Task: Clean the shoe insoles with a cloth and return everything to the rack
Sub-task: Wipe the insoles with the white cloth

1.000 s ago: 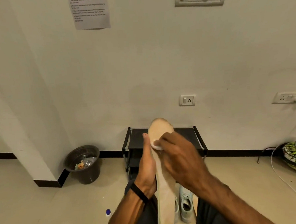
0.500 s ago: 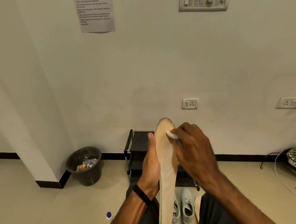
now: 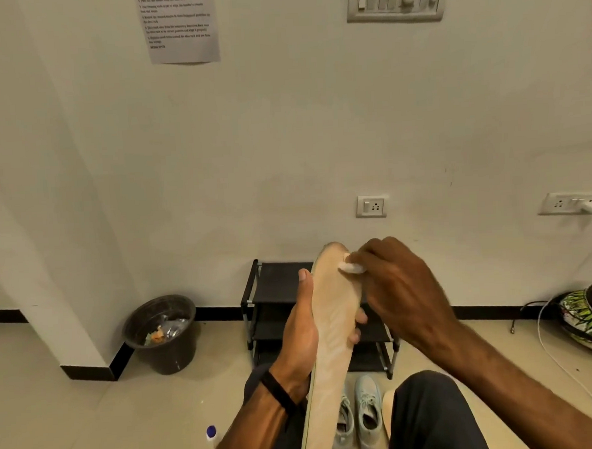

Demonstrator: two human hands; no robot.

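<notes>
Before the rack (image 3: 284, 286): insole (image 3: 331, 332) upright, toe up.
Left hand (image 3: 302, 337): fingers wrapped round the insole's middle.
Right hand (image 3: 394, 288): pinches white cloth (image 3: 351, 267) against the insole's toe.
Floor: shoes (image 3: 358, 416) below.

Single head cam, wide-angle, facing the wall (image 3: 283, 139) and tilted down. Hands (image 3: 390, 288) close, low centre; shoe rack (image 3: 277, 283) on the floor (image 3: 58, 425) just behind. No second view.

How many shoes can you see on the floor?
2. Both pale shoes stand side by side on the floor in front of the rack: one partly behind the insole, one right of it. More may be hidden.
</notes>
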